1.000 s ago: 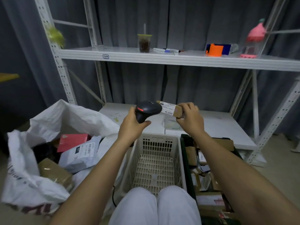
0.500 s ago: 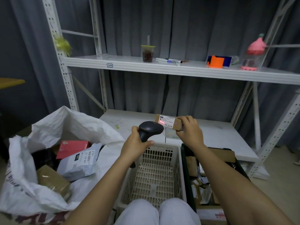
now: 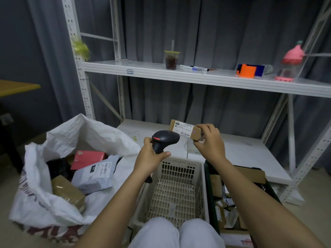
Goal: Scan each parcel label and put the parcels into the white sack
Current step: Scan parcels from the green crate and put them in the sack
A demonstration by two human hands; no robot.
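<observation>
My left hand grips the handle of a black barcode scanner, whose head points at a small brown cardboard parcel. My right hand holds that parcel by its right end, white label facing the scanner. The two sit close together above the lower shelf. The white sack lies open at the left. It holds a red box, a grey mailer and a brown box.
A beige slotted basket stands in front of my knees. A dark crate with several parcels is to its right. White metal shelving carries a drink cup, markers, an orange tape dispenser and a pink bottle.
The view has tilted upward. The red scan light seen on the label half a second ago is gone. Scanner and parcel stay close together.
</observation>
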